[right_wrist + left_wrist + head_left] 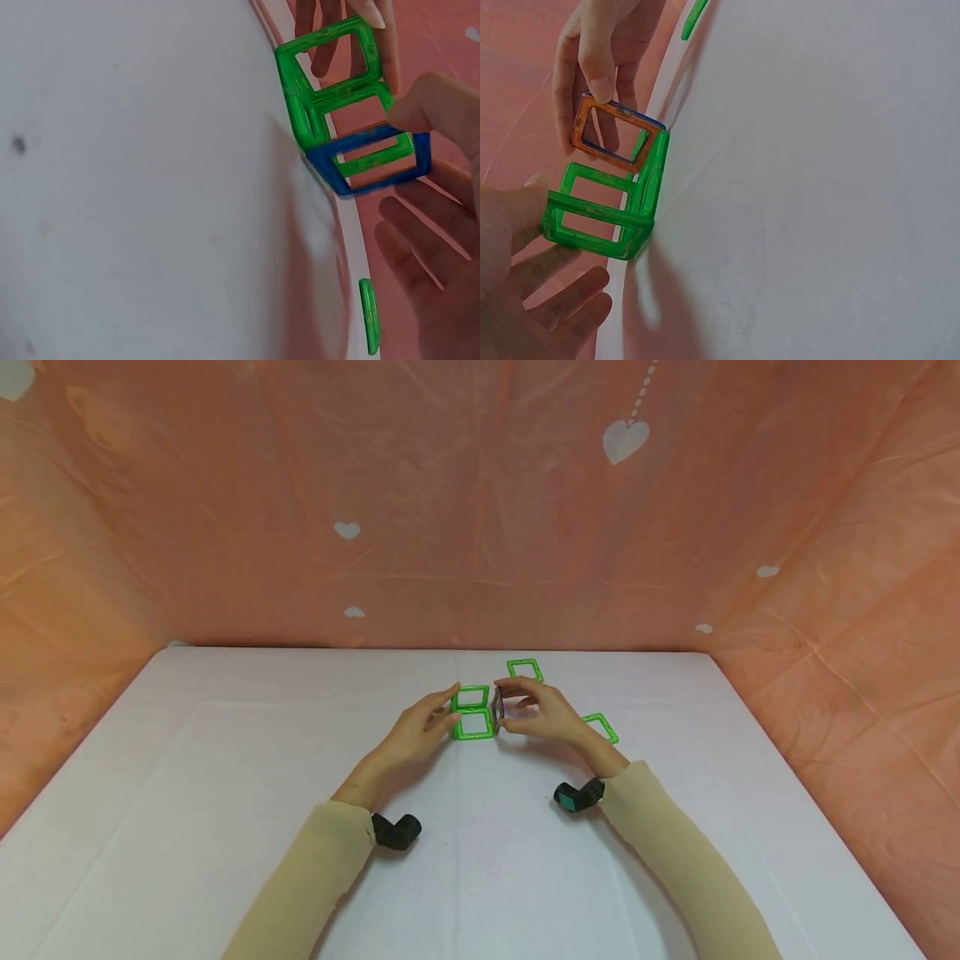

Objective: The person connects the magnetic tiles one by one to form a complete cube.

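Observation:
Square, open-framed magnetic tiles form a small green structure (474, 736) on the white table, with upright tiles joined to others at the edges. My left hand (412, 731) holds its left side, thumb and forefinger at an upright green tile (600, 211). On the opposite side, my right hand (547, 714) pinches an upright square tile between thumb and fingers. Its face is orange (604, 154) in the left wrist view and blue (328, 168) in the right wrist view. The lower edge of this tile meets the green structure's edge.
Two loose green tiles lie on the table: one at the back (523, 662), beyond my right hand, and another (610, 729) beside my right wrist. An orange-pink sheet with white hearts (626, 441) hangs behind the table (225, 760) and along both sides.

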A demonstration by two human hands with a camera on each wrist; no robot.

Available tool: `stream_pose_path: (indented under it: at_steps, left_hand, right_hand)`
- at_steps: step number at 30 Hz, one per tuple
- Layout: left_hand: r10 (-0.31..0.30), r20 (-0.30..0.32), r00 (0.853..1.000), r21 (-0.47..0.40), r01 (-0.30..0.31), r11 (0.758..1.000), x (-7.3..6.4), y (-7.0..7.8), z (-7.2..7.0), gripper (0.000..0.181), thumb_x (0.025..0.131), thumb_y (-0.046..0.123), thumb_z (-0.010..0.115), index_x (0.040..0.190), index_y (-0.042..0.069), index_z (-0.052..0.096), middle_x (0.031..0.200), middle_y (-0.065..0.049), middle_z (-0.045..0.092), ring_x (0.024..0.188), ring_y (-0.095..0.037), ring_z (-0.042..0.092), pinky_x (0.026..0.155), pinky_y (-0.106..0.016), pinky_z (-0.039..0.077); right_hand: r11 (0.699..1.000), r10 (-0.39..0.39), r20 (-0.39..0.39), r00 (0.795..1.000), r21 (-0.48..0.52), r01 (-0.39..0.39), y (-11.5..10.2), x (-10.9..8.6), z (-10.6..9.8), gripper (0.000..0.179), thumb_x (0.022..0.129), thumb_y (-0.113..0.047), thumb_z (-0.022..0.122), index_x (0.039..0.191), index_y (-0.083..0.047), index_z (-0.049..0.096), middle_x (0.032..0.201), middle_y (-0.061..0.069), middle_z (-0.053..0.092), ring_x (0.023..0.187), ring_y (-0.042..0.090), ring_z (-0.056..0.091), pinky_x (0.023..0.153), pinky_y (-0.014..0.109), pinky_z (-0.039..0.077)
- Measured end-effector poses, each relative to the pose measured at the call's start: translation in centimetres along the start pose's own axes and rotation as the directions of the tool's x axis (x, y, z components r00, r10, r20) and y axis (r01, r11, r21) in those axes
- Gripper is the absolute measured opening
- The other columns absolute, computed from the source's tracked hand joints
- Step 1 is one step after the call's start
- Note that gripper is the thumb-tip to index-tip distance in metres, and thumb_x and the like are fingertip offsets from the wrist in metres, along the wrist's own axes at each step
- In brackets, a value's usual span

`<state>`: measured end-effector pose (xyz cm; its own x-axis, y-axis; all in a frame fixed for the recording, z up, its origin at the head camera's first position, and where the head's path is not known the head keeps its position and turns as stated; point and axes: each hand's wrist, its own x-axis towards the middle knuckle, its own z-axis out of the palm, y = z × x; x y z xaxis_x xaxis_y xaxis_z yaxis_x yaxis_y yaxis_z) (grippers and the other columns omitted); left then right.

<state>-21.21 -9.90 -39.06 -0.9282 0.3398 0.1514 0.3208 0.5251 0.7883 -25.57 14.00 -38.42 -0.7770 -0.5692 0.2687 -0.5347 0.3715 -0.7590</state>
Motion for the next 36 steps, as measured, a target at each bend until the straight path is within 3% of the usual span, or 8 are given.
stream_pose_path:
  at_steps: [10, 19, 27, 36]
  left_hand:
    - [-0.015, 0.008, 1.0, -0.009, 0.015, 1.0, -0.1, 0.2, 0.0, 0.053, 0.1, 0.015, 0.052, 0.148, 0.003, 0.034, 0.145, -0.024, 0.042, 0.126, -0.041, 0.049, 0.103, -0.048, 0.043]
    - [-0.04, 0.003, 0.999, -0.034, 0.041, 0.999, -0.1, 0.0, 0.1, 0.054, 0.099, 0.017, 0.053, 0.148, 0.006, 0.035, 0.146, -0.023, 0.042, 0.127, -0.039, 0.049, 0.105, -0.048, 0.041]
    - [-0.088, 0.0, 0.996, -0.098, 0.087, 0.991, 0.0, -0.4, 0.1, 0.054, 0.098, 0.019, 0.055, 0.148, 0.012, 0.037, 0.146, -0.02, 0.042, 0.13, -0.036, 0.047, 0.108, -0.046, 0.038]
    - [-0.081, -0.007, 0.997, -0.121, 0.08, 0.989, 0.0, -0.3, 0.4, 0.054, 0.099, 0.019, 0.053, 0.149, 0.01, 0.035, 0.145, -0.022, 0.042, 0.131, -0.034, 0.046, 0.108, -0.044, 0.038]
  right_hand:
    - [0.982, 0.091, 0.053, 0.994, 0.16, -0.099, 1.3, 0.1, 0.0, 0.059, 0.08, 0.003, 0.07, 0.135, 0.004, 0.05, 0.132, 0.022, 0.056, 0.112, 0.037, 0.061, 0.092, 0.042, 0.052]
    - [0.965, 0.087, 0.093, 0.992, 0.239, -0.107, 1.6, 0.2, 0.3, 0.061, 0.083, 0.005, 0.069, 0.139, 0.005, 0.045, 0.133, 0.027, 0.053, 0.116, 0.04, 0.059, 0.092, 0.037, 0.053]
    - [0.957, 0.114, 0.083, 0.99, 0.257, -0.132, 1.3, 0.3, 0.6, 0.061, 0.083, 0.004, 0.069, 0.139, 0.003, 0.045, 0.133, 0.026, 0.054, 0.116, 0.04, 0.059, 0.092, 0.038, 0.052]
    - [0.974, 0.157, 0.058, 0.986, 0.158, -0.164, 1.1, 0.2, 0.8, 0.057, 0.09, -0.01, 0.067, 0.141, -0.002, 0.045, 0.14, 0.02, 0.051, 0.115, 0.037, 0.06, 0.097, 0.048, 0.048]
